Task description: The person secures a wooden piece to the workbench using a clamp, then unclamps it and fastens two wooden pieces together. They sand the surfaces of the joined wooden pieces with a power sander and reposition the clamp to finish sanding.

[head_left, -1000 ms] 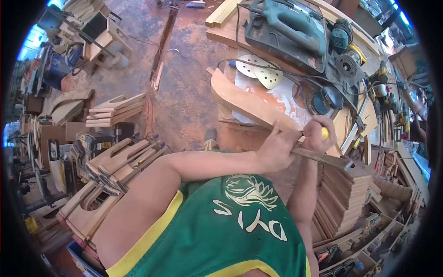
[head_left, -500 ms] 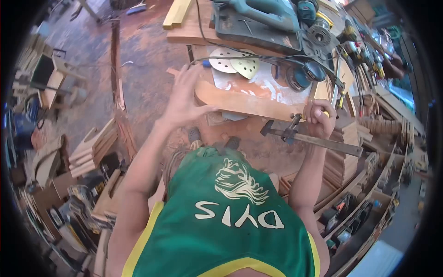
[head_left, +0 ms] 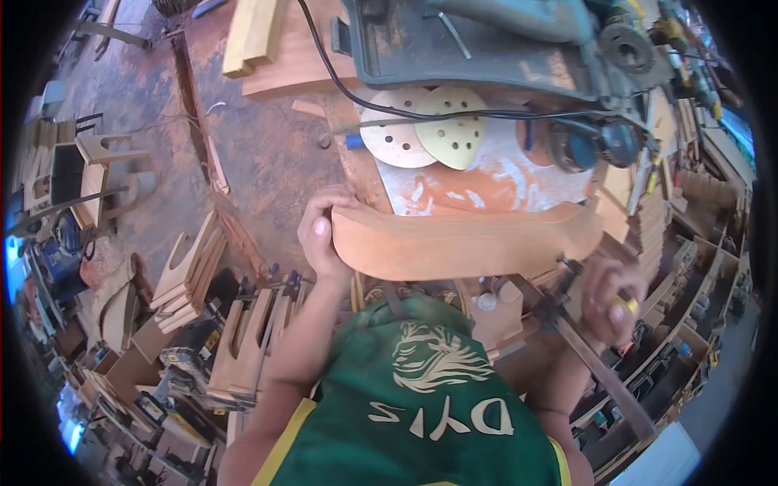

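Your left hand (head_left: 327,231) closes round the left end of the wooden board (head_left: 462,247), thumb against the end and fingers bent together toward the far edge; your right hand (head_left: 613,301), somewhat blurred, has its fingers curled on the yellow handle (head_left: 629,304) of the bar clamp (head_left: 605,377). The board lies crosswise before you, between your shirt (head_left: 438,421) and the dusty sheet (head_left: 506,174) on the far side, its rounded end to the left; whether it rests on a support or hangs from your grip cannot be told. The clamp stands at the board's right end, its bar slanting toward the near right; whether its screw tip touches the wood cannot be told either. A firm left grip seems wise, since so long a board would likely swing if held loosely at one end. The clamp's bar looks heavy, so a steady right wrist should check any twisting that might mark the wood. Your left fingertips are best placed clear of the line of the clamp's jaws. On the far side, the black cord (head_left: 519,113) crosses two sanding discs (head_left: 397,147); allow it room, lest the board drag it.
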### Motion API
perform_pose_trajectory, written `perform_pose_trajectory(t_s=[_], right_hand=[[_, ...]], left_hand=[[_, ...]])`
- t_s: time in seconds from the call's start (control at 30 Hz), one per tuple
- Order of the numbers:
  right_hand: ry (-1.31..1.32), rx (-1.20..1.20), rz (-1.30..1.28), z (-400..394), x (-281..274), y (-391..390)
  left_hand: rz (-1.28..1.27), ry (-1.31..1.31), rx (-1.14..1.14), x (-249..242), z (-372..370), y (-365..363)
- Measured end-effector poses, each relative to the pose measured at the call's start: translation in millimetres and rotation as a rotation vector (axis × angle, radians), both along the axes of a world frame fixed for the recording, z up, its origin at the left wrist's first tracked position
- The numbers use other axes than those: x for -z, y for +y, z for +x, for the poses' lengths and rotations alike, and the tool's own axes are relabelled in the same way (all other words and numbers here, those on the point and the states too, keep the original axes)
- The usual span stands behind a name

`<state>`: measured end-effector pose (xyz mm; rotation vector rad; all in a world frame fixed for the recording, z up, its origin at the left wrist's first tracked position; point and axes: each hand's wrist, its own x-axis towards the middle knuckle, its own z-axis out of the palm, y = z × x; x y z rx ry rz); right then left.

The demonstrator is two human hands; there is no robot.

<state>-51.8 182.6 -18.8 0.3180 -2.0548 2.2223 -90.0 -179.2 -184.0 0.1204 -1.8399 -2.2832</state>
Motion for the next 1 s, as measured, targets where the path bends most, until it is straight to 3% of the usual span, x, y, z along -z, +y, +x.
perform_pose_trajectory(t_s=[0.13, 0.63, 0.83, 0.93, 1.0], right_hand=[[-0.05, 0.038, 0.0, -0.3, 0.8, -3.4], [-0.039, 0.157, -0.001, 7.5, 2.0, 0.0], [-0.035, 0.181, 0.0, 9.2, 3.8, -1.3], [-0.04, 0.125, -0.019, 5.5, 3.5, -0.9], [-0.056, 0.088, -0.023, 4.9, 1.1, 1.0]], left_hand=[[0.155, 0.024, 0.038, -1.9, -3.0, 2.6], [0.128, 0.004, 0.073, -4.7, -6.5, -1.2], [0.267, 0.005, 0.091, -1.3, -5.4, -3.2], [0.479, -0.084, -0.034, -2.6, -2.6, -3.3], [0.537, -0.057, 0.028, 9.2, -3.2, -8.4]])
